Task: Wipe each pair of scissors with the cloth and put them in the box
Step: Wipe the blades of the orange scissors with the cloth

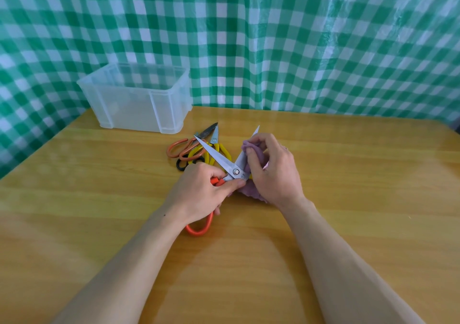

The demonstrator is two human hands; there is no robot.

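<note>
Left hand [201, 194] was clamped on the orange-handled steel scissors [219, 160], blades spread, above the wooden worktop [348, 174]. Right hand [272, 172] was closed round the purple cloth [251, 147], pinched on one blade. Clear plastic box [139, 99] was set well apart.

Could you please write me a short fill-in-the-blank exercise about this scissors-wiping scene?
1. The right hand wraps the cloth round one ____ of the open scissors.
2. The left hand grips those scissors by their ____.
3. The clear box so far holds ____ scissors.

Missing words: blade; handles; no.
</note>
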